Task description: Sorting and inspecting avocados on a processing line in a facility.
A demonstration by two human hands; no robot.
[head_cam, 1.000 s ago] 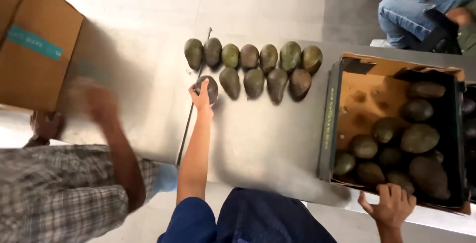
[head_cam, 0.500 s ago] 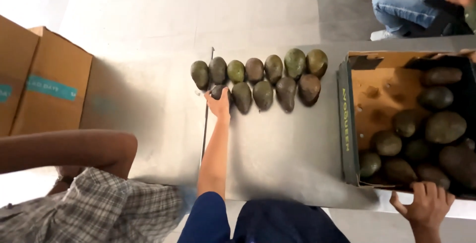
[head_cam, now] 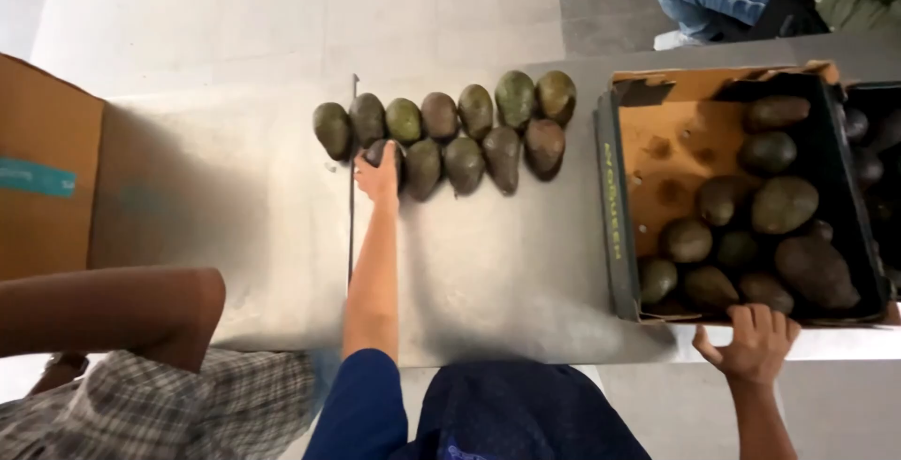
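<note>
The right hand (head_cam: 751,343) is resting at five o'clock, fingers curled over the rim of the dark cardboard crate (head_cam: 615,225). The left hand (head_cam: 378,176) is reaching to eleven o'clock, closing around a dark green pear-shaped avocado (head_cam: 385,153) in the near row on the grey metal table (head_cam: 253,225). A careless push could be knocking neighbouring avocados (head_cam: 465,164) rolling.

Avocados lined up mid-table, box off to the right.

Two rows of avocados (head_cam: 477,111) sit toward the far edge of the table (head_cam: 235,207), the front row tucked just before the back one. The left hand (head_cam: 378,176) rests on the leftmost avocado (head_cam: 385,154) of the front row. At the right edge stands a cardboard box (head_cam: 624,225) with more avocados in it; the right hand (head_cam: 751,343) grips its near rim. Another box (head_cam: 47,169) sits at the left edge.
</note>
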